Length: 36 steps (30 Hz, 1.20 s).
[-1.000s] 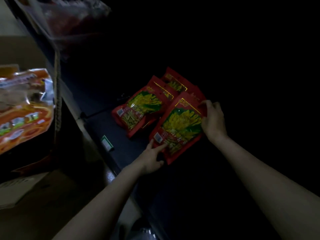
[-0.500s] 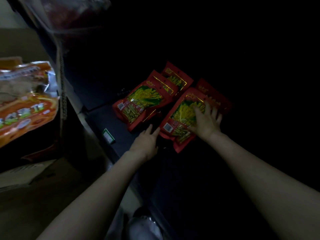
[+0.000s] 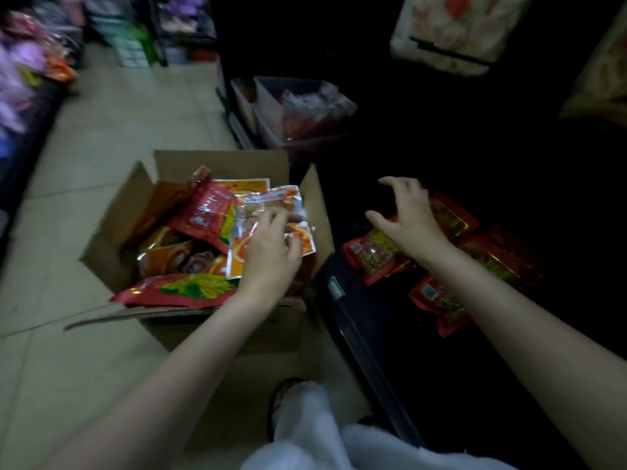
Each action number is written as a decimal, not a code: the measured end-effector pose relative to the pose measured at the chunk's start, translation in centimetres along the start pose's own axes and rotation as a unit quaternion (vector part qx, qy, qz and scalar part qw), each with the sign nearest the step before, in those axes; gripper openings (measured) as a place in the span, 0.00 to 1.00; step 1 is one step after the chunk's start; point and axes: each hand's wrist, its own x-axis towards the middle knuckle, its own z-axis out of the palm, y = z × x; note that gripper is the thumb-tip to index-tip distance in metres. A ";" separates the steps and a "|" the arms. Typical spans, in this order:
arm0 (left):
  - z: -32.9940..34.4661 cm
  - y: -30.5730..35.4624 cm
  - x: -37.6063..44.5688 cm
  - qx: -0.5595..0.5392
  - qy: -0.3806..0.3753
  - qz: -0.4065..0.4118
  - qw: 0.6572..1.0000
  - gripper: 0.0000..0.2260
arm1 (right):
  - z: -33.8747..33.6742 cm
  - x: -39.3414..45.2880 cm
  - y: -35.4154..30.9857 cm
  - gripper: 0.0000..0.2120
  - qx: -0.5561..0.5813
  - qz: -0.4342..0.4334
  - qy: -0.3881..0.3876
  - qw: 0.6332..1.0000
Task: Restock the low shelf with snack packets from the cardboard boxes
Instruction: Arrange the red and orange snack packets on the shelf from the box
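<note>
Head view: open cardboard box (image 3: 142, 198) on the floor, holding mixed snack packets (image 3: 207, 215); left hand (image 3: 271, 252) over them, fingers loosely bent, grasp not discernible; right hand (image 3: 407, 212) spread, empty, above red packets (image 3: 376, 256) lying on the dark low shelf (image 3: 373, 320) beside the box.

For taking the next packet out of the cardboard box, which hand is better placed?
Left. The left hand is already inside the cardboard box, on the packets; the right hand hovers over the shelf's red packets.
</note>
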 end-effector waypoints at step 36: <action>-12.4 -10.8 -2.2 0.161 -0.375 -0.156 0.899 0.14 | 7.8 3.7 -8.4 0.31 -0.218 -0.056 -0.079 0.971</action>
